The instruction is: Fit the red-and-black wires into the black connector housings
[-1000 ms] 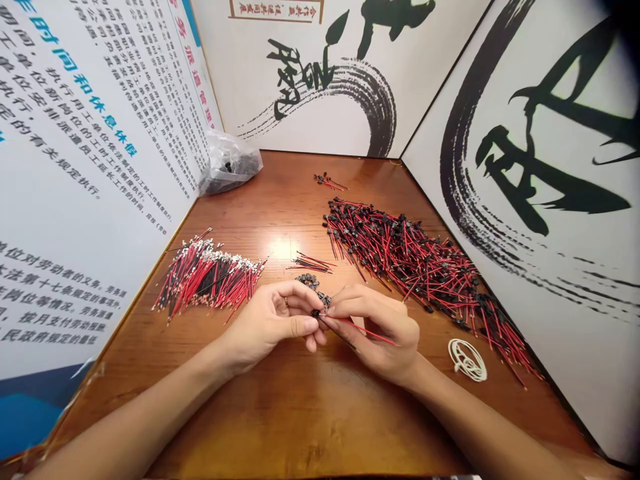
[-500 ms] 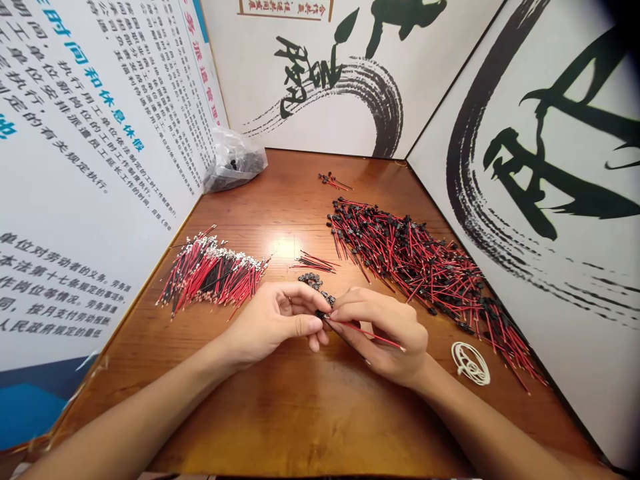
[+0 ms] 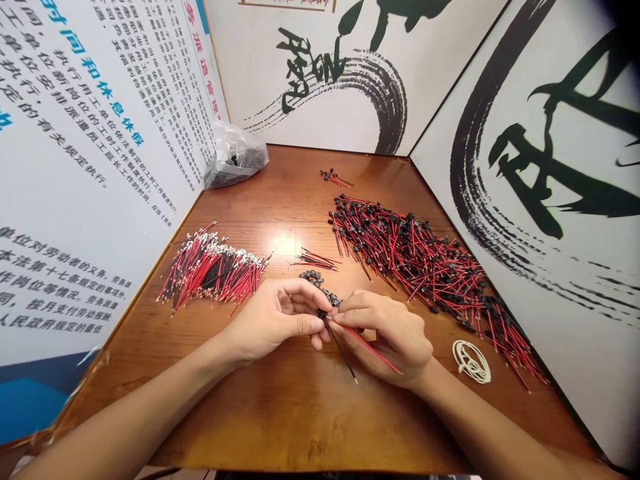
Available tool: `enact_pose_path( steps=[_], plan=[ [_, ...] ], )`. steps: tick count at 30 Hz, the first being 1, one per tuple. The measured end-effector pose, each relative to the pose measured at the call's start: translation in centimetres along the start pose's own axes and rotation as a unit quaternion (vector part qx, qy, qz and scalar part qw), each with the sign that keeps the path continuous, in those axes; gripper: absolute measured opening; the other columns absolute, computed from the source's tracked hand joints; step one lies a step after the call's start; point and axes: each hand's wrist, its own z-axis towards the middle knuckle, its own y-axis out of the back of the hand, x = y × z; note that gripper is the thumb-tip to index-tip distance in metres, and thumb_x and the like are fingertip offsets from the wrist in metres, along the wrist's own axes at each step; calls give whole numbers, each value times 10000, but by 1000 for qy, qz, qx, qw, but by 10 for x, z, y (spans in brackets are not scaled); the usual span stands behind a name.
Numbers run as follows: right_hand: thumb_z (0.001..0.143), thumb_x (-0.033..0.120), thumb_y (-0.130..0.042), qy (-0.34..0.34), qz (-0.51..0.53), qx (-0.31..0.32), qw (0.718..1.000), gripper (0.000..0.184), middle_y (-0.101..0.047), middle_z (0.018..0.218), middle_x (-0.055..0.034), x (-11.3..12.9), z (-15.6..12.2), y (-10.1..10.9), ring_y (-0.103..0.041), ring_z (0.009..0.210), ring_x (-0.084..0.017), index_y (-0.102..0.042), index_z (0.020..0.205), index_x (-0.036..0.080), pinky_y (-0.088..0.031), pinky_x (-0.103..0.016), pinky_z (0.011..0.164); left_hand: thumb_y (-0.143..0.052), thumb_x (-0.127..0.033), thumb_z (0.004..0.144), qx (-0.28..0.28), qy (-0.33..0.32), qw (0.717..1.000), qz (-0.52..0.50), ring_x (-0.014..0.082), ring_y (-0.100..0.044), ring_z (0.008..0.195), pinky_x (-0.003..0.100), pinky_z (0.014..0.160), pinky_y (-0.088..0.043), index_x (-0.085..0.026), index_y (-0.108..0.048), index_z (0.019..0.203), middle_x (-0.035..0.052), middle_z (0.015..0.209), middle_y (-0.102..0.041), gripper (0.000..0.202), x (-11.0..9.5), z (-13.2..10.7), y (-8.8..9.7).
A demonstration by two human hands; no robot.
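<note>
the black wire (image 3: 343,354) now hangs loose from the connector (image 3: 323,313), seemingly seated; the left hand (image 3: 286,325) pinches the connector, the right hand (image 3: 387,337) grips the red wire (image 3: 371,347).

Your left hand (image 3: 277,323) and right hand (image 3: 387,333) are bare, with slender fingers (image 3: 305,289). Your left thumb (image 3: 300,325) carries a short, rounded nail. Your left forearm (image 3: 173,393) and right forearm (image 3: 475,413) are bare, smooth and tapered, broadening from your narrow wrists toward the elbow end.
</note>
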Motion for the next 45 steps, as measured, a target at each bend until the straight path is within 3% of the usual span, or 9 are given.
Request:
enact_pose_path(
  steps=[9,20,27,33,40,45],
  plan=[
    [850,45,-630,0,9,4,1000,170,-682,753,-58,2,1,0,-645,667,-147,-633,965,171,-543,-274,571,-753,-88,741,11,12,1000,3,120,-682,588,218,594,-550,-84,-674,858,68,721,-738,141,0,0,2],
    [838,24,-625,41,-51,84,994,237,-699,831,-82,-4,-4,11,-641,683,-161,-637,1029,165,-518,-279,578,-771,-160,744,-3,37,998,45,125,-670,557,232,577,-539,-84,-684,862,77,689,-738,165,-3,-1,3],
    [882,36,-544,41,-45,111,992,165,-699,762,-97,1,7,12,-634,626,-163,-638,964,144,-486,-275,543,-793,-189,720,-16,45,997,54,130,-660,532,240,555,-533,-76,-689,834,86,670,-734,191,-1,-1,2],
    [893,76,-571,-9,24,79,997,120,-683,739,-60,2,7,10,-627,624,-148,-631,905,179,-495,-265,550,-792,-208,725,-23,27,997,64,114,-627,492,218,496,-501,-72,-687,816,77,637,-718,194,1,-2,-1],
    [849,147,-686,-155,51,49,985,67,-661,702,-26,5,10,9,-607,606,-137,-633,818,175,-482,-261,545,-804,-266,717,-66,-14,994,81,110,-606,467,207,449,-478,-85,-664,795,57,595,-694,242,2,-1,-3],
    [846,122,-668,-174,60,47,982,72,-660,704,-22,6,9,7,-607,608,-134,-631,810,172,-481,-260,551,-808,-286,708,-74,-14,994,73,118,-622,494,208,449,-482,-84,-650,794,73,638,-705,270,2,-1,-5]
  ],
)
